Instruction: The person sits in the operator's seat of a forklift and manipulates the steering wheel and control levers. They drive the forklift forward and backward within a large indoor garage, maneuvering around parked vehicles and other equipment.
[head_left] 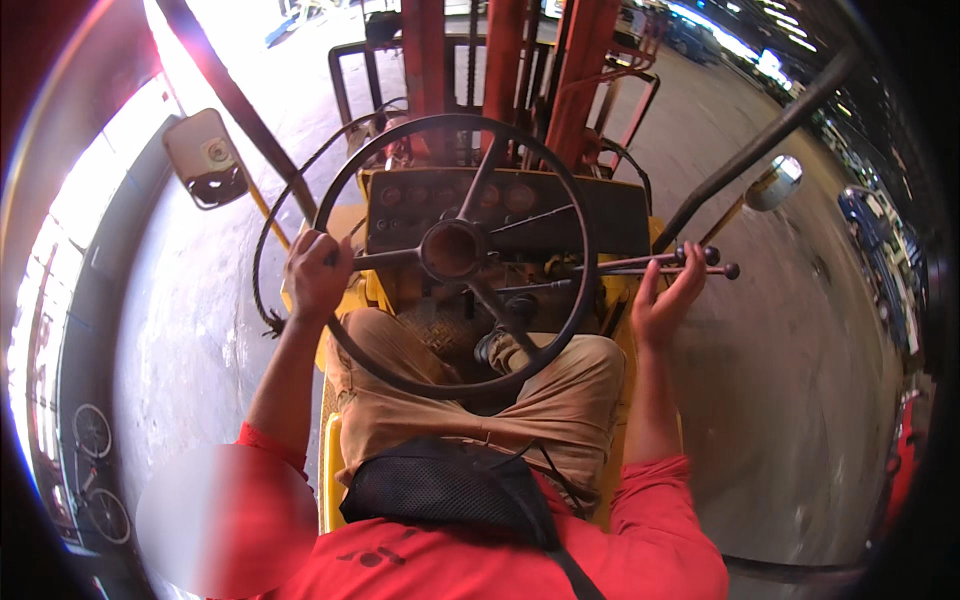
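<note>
I sit at the large black steering wheel of a yellow forklift. My left hand is closed round the left side of its rim, by the left spoke. To the right of the wheel, several thin control levers with round black knobs stick out sideways. My right hand is raised at these levers, thumb and fingers apart. Its fingertips are up against the levers near the knobs, without wrapping round them. Behind the wheel is a dark dashboard with round gauges.
Ahead stands the red lift mast with chains. Mirrors flank me, one left and one right, beside slanted dark posts. A black cable loops at the left. A bicycle stands far left; a dark vehicle is at far right.
</note>
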